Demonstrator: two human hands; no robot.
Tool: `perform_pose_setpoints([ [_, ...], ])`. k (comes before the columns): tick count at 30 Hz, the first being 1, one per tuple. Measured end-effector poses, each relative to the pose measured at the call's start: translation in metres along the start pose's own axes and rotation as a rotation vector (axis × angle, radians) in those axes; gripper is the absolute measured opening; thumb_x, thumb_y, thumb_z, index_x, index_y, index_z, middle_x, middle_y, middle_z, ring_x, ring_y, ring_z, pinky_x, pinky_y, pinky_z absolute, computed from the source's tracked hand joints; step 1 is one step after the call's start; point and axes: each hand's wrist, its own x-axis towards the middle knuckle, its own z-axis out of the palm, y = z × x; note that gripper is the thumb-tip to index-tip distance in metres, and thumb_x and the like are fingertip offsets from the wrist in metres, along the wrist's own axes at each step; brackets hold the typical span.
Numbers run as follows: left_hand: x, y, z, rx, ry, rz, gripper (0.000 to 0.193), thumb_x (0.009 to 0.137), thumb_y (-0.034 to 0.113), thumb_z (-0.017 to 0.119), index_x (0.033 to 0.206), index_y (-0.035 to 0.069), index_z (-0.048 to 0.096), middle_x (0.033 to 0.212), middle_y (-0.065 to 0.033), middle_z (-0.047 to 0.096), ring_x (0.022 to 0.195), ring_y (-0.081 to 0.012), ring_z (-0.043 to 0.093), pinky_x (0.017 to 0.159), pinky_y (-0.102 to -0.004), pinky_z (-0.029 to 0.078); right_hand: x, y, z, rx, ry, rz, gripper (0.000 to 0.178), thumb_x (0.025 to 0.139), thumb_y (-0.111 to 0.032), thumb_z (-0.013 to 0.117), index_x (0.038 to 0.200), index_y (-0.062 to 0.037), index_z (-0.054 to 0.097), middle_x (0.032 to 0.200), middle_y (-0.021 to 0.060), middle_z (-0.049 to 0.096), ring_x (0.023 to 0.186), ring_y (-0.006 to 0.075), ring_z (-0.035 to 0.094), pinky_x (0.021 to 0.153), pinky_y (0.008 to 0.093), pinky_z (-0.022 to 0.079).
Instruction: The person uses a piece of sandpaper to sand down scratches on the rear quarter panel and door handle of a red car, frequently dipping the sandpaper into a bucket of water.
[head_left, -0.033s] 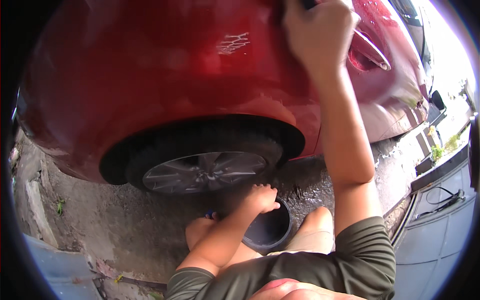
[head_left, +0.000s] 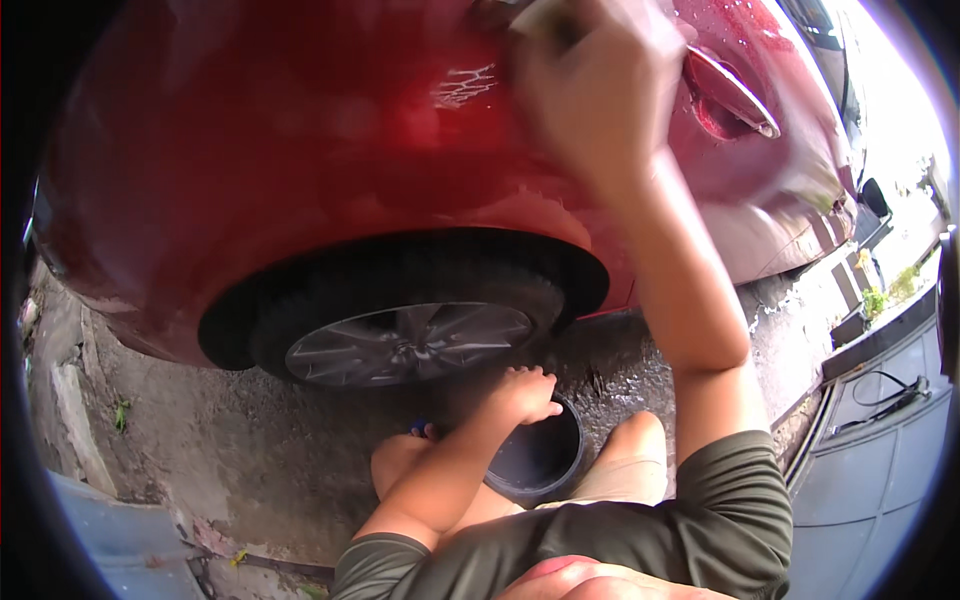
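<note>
My right hand (head_left: 600, 95) is raised against the side of a red car (head_left: 350, 170), smeared by motion. Its fingers curl round something dark at the picture's top edge, too blurred to name. Left of this hand, a patch of white streaks (head_left: 466, 87) shows on the paint. Low between my knees stands a dark round bucket (head_left: 538, 462), its inside in shadow. My left hand (head_left: 525, 395) is closed over the bucket's far rim, its thumb on the inner side. The fingertips are partly hidden.
Ahead of the bucket is the car's wheel (head_left: 410, 345) under a dark arch. A door handle (head_left: 735, 95) sticks out at the upper right. The concrete ground (head_left: 250, 450) looks wet near the bucket. At the right, a grey panel (head_left: 870, 450) carries a black cable (head_left: 880, 395).
My right hand has moved left across the car's red side, toward the white streaks. My left hand and the bucket have stayed in place.
</note>
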Motion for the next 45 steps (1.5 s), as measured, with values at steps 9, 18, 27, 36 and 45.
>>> perform_pose_setpoints([
  [9,-0.012,-0.010,-0.010,-0.015,0.038,-0.027,0.059,0.101,0.049,0.066,0.141,0.006,0.060,0.143,-0.0205,0.061,0.137,-0.0393,0.056,0.115,-0.0548,0.042,-0.006,-0.048,0.011,-0.072,-0.010,-0.028,0.017,0.073,-0.011,0.077,0.088,-0.0114,0.070,0.082,0.0070,0.066,0.083,0.0316,0.064,0.078,0.0454,0.046],
  [18,-0.011,-0.011,-0.008,0.011,0.093,-0.004,0.057,0.098,0.049,0.070,0.134,0.005,0.067,0.141,-0.0207,0.064,0.132,-0.0399,0.061,0.111,-0.0560,0.047,0.022,-0.028,0.001,-0.038,-0.011,0.011,0.009,0.085,-0.007,0.076,0.090,-0.0096,0.068,0.087,0.0049,0.069,0.089,0.0269,0.061,0.086,0.0428,0.038],
  [27,-0.005,-0.002,-0.011,0.037,0.080,0.010,0.056,0.098,0.049,0.070,0.132,0.004,0.068,0.138,-0.0199,0.066,0.131,-0.0395,0.062,0.111,-0.0561,0.047,0.042,0.003,-0.004,-0.221,0.052,0.162,0.009,0.090,-0.012,0.076,0.092,-0.0077,0.068,0.088,0.0109,0.071,0.090,0.0305,0.062,0.085,0.0462,0.047],
  [36,-0.004,0.001,-0.010,0.065,0.064,-0.020,0.057,0.097,0.051,0.069,0.133,0.006,0.067,0.135,-0.0204,0.067,0.131,-0.0400,0.062,0.111,-0.0572,0.046,0.025,-0.031,0.004,0.685,-0.039,0.710,0.008,0.089,-0.008,0.072,0.096,-0.0107,0.069,0.084,0.0025,0.063,0.088,0.0204,0.058,0.093,0.0443,0.040],
  [45,-0.007,0.000,-0.015,0.076,0.008,-0.024,0.063,0.100,0.051,0.066,0.143,0.006,0.059,0.143,-0.0201,0.061,0.134,-0.0393,0.059,0.114,-0.0562,0.044,0.028,-0.032,0.000,-0.099,-0.082,0.088,0.009,0.088,-0.008,0.074,0.094,-0.0104,0.067,0.089,0.0041,0.069,0.091,0.0257,0.060,0.086,0.0427,0.038],
])
